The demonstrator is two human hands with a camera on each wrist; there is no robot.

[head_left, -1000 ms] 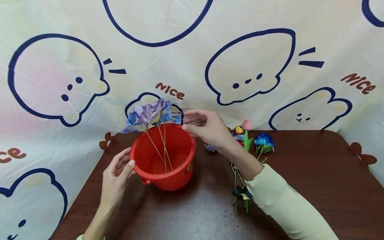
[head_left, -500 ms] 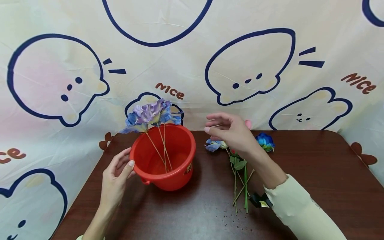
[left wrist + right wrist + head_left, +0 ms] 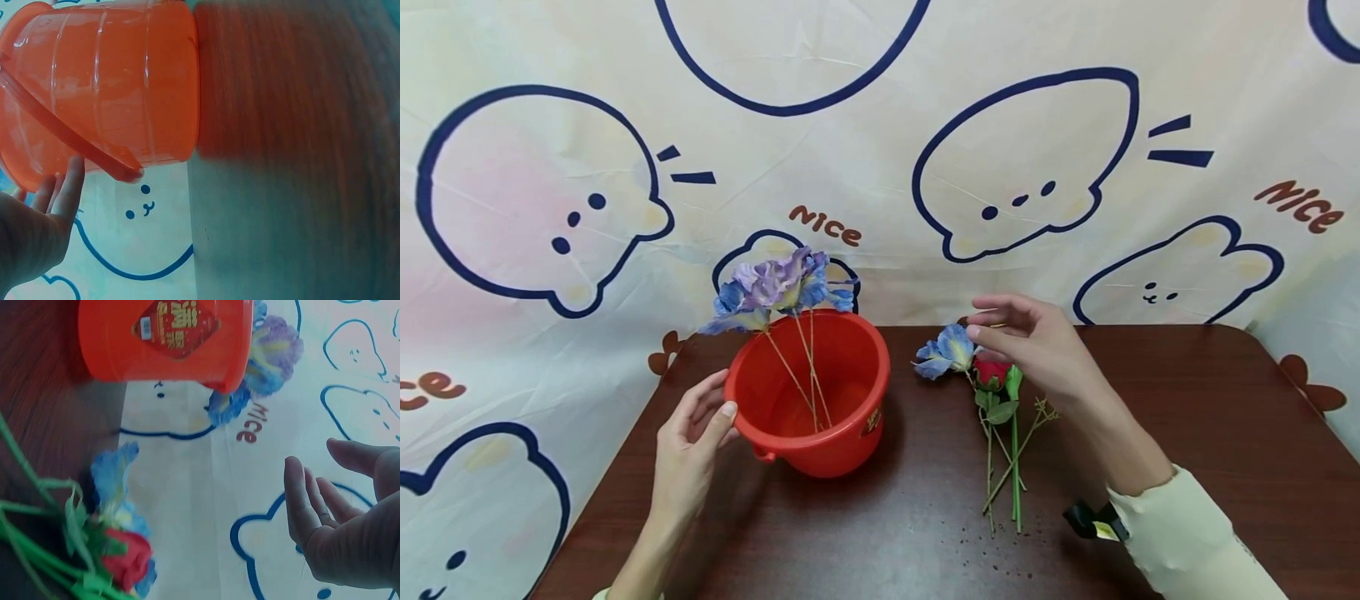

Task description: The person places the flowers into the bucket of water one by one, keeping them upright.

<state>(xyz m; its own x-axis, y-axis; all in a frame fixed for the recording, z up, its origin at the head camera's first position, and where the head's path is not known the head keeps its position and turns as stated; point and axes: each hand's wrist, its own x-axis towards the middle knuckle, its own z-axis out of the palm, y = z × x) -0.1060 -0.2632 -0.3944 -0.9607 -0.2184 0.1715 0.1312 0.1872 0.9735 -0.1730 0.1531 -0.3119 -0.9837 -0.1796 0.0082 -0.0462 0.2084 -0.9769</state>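
Observation:
A red plastic bucket (image 3: 808,450) stands at the left middle of the table, with several blue and purple artificial flowers (image 3: 775,287) leaning inside on thin stems. My left hand (image 3: 688,446) touches the rim's left side, the thumb at its edge. In the left wrist view, fairly straight fingers (image 3: 72,190) lie against the bucket's outer wall by its handle (image 3: 69,134). My right hand (image 3: 1037,346), fingers relaxed and holding nothing, hovers above loose flowers on the right. A blue flower (image 3: 951,350) and a red rose (image 3: 991,372) show there; the hand hides other blooms.
Green stems (image 3: 1003,467) of the loose flowers lie crossed towards the front of the dark wooden table (image 3: 1225,433). Small dark crumbs (image 3: 985,550) are scattered near the stem ends. A cartoon-printed cloth (image 3: 880,167) hangs behind the table.
My right hand has moved right, away from the flowers in the bucket, to above the loose flowers. The left hand and the bucket have stayed in place.

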